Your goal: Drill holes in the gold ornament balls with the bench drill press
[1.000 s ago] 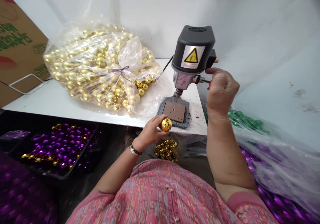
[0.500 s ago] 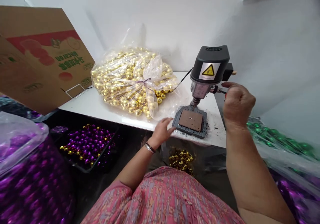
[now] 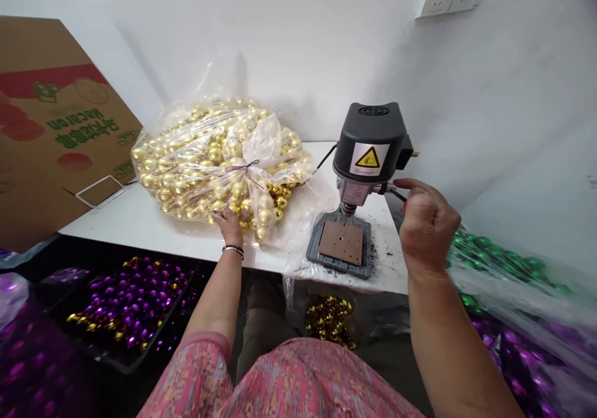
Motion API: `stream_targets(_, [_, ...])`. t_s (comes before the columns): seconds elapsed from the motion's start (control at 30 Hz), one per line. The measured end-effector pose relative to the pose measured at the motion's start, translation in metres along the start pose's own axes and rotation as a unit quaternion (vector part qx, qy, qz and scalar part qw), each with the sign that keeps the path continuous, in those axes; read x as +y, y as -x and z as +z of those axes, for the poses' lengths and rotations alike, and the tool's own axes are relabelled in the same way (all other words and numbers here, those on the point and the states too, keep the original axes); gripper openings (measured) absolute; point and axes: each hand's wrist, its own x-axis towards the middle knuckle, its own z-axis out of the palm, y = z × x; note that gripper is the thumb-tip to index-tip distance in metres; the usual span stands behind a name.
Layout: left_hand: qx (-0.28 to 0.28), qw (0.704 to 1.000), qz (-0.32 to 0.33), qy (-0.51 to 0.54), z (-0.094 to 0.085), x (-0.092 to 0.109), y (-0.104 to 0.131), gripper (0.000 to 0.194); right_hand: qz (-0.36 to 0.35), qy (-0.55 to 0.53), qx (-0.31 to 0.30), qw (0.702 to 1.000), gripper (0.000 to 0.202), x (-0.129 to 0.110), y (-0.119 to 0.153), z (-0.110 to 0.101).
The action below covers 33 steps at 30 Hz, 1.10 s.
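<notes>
A small bench drill press (image 3: 372, 150) with a yellow warning label stands at the right end of the white table. My right hand (image 3: 426, 222) is closed around its feed lever, whose red part shows beside my fingers. Under the drill, a brown square plate (image 3: 342, 242) lies on the grey base (image 3: 314, 253), with nothing visible on it. At the near edge of a clear plastic bag (image 3: 259, 141) full of shiny gold balls (image 3: 196, 175), my left hand (image 3: 229, 227) has its fingers stretched out against the balls. A purple tie cinches the bag's neck.
Dark shavings litter the white table (image 3: 186, 234) around the drill. A cardboard box (image 3: 60, 157) stands at left. Below are a black tray (image 3: 133, 363) of purple and gold balls and a container of gold balls (image 3: 330, 318). Bagged green balls (image 3: 504, 253) lie at right.
My left hand has moved left, from beside the drill base to the bag of gold balls. My right hand stays on the lever. The view has shifted to the right.
</notes>
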Motion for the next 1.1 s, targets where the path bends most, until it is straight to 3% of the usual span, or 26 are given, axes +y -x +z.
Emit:
stream_targets(0.1, [0.112, 0.983, -0.122, 0.083, 0.022, 0.006, -0.001, 0.065, 0.013, -0.008, 0.006, 1.000, 0.038, 0.002, 0.002, 0.000])
stream_targets(0.17, [0.165, 0.959, -0.162, 0.162, 0.037, 0.016, 0.003, 0.070, 0.020, -0.014, 0.004, 1.000, 0.037, 0.003, 0.004, 0.000])
stream_targets(0.33, [0.178, 0.956, -0.133, 0.192, 0.059, 0.043, 0.024, 0.070, 0.000, 0.001, 0.001, 1.000, 0.037, 0.005, 0.008, -0.002])
stream_targets(0.43, [0.207, 0.970, -0.082, 0.096, 0.065, 0.060, 0.046, 0.068, -0.004, 0.005, 0.001, 1.000, 0.036, 0.006, 0.010, -0.004])
stream_targets(0.5, [0.210, 0.978, -0.004, -0.009, 0.071, 0.071, 0.064, 0.061, -0.009, 0.012, 0.002, 1.000, 0.035, 0.008, 0.011, -0.004])
stream_targets(0.57, [0.147, 0.983, 0.078, -0.081, 0.078, 0.081, 0.081, 0.052, -0.016, 0.020, 0.004, 1.000, 0.036, 0.011, 0.012, -0.004])
stream_targets(0.63, [0.059, 0.984, 0.112, -0.124, 0.086, 0.087, 0.092, 0.048, -0.023, 0.024, 0.003, 0.999, 0.036, 0.015, 0.013, -0.004])
stream_targets(0.77, [-0.038, 0.986, 0.069, -0.149, 0.093, 0.087, 0.091, 0.053, -0.039, 0.024, 0.001, 0.999, 0.036, 0.019, 0.014, -0.004])
stream_targets(0.87, [-0.079, 0.994, 0.054, -0.052, 0.085, 0.084, 0.085, 0.051, -0.050, 0.021, 0.009, 0.998, 0.037, 0.019, 0.014, -0.003])
stream_targets(0.93, [-0.097, 0.991, 0.024, 0.091, 0.076, 0.086, 0.085, 0.053, -0.054, 0.015, 0.011, 0.998, 0.037, 0.019, 0.014, -0.002])
stream_targets(1.0, [-0.143, 0.949, -0.039, 0.279, 0.067, 0.091, 0.089, 0.055, -0.054, 0.008, 0.011, 0.998, 0.038, 0.019, 0.015, -0.001])
stream_targets(1.1, [-0.229, 0.827, -0.133, 0.497, 0.063, 0.101, 0.097, 0.059, -0.051, -0.008, 0.010, 0.999, 0.038, 0.020, 0.016, 0.000])
